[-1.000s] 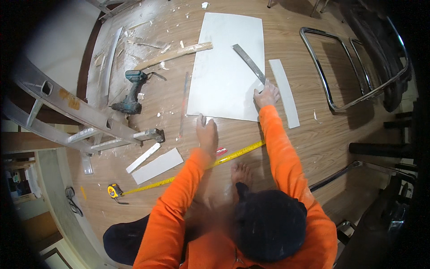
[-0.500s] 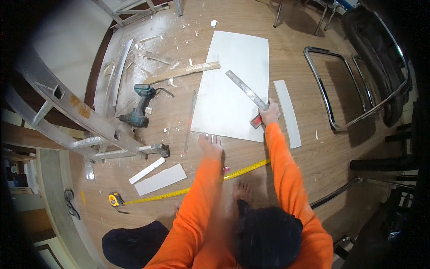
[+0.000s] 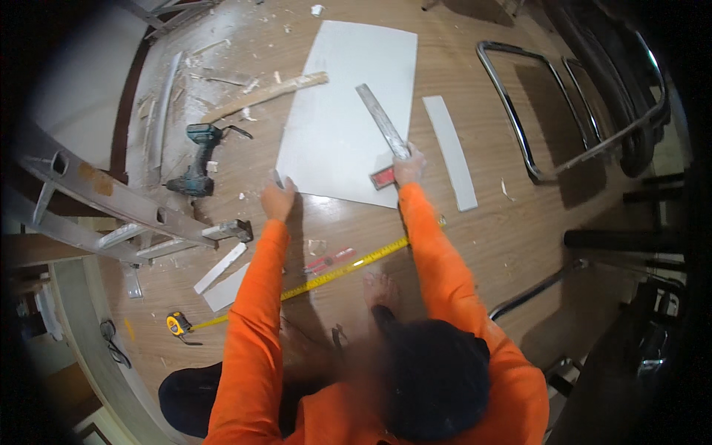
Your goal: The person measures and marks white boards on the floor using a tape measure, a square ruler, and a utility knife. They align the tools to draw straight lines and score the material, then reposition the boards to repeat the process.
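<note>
A white rectangular board [image 3: 341,111] lies flat on the wooden floor. My right hand [image 3: 408,165] grips a metal square [image 3: 382,119] near its red stock; the blade lies slanted across the board's near right part. At the board's near left corner my left hand [image 3: 278,199] is closed, and a small thin tool sticks out of it onto the board's edge. I cannot tell what kind of tool it is. Both orange sleeves reach forward from the lower edge.
A yellow tape measure [image 3: 334,271] lies stretched out between my arms, with a red knife [image 3: 330,259] beside it. A narrow white strip [image 3: 450,152] lies right of the board. Left are a cordless drill [image 3: 196,159], a wooden stick [image 3: 267,95], a ladder [image 3: 111,200] and white offcuts [image 3: 220,267]. Chrome frames [image 3: 564,111] stand right.
My left hand has shifted a little left to the board's near corner. The right hand has stayed on the square, whose red stock now shows at the near edge.
</note>
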`<state>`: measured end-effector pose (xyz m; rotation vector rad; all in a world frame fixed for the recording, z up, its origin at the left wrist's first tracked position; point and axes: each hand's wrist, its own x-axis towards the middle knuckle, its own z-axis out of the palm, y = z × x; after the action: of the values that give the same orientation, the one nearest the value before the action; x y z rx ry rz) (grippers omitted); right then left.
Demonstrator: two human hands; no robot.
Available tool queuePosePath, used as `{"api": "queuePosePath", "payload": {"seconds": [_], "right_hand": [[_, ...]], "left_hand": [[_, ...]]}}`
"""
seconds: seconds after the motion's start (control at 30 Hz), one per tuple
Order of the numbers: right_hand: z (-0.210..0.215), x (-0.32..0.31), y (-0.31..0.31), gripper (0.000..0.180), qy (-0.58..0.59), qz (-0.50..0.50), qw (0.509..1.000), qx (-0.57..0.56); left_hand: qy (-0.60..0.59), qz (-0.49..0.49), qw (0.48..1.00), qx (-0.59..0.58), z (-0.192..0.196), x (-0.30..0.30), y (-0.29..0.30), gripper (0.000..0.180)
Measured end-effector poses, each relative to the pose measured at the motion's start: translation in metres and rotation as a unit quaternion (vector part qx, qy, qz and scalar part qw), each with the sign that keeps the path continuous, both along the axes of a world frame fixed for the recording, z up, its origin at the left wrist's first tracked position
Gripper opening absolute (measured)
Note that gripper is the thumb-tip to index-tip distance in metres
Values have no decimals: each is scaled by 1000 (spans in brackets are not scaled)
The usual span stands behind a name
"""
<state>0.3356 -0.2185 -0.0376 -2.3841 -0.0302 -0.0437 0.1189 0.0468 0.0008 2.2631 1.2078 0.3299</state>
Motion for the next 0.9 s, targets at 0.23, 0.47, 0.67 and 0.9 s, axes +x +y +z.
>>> {"api": "queuePosePath", "payload": {"seconds": [0.23,0.47,0.67,0.9], "right_hand": [[21,-33,3,51,47,17,996,77],[17,-68,-20,55,19,28,998,47],[23,-100,-29,55,28,38,999,27],[30,-110,-57,51,8,136,990,-21]], "left_hand": [[-59,-25,997,30,-8,-40,10,37],[32,-97,994,30,18,-80,-11,29],[58,-137,988,-48,39,-106,4,30],[2,-414,910,-1,70,-189,-30,38]]}}
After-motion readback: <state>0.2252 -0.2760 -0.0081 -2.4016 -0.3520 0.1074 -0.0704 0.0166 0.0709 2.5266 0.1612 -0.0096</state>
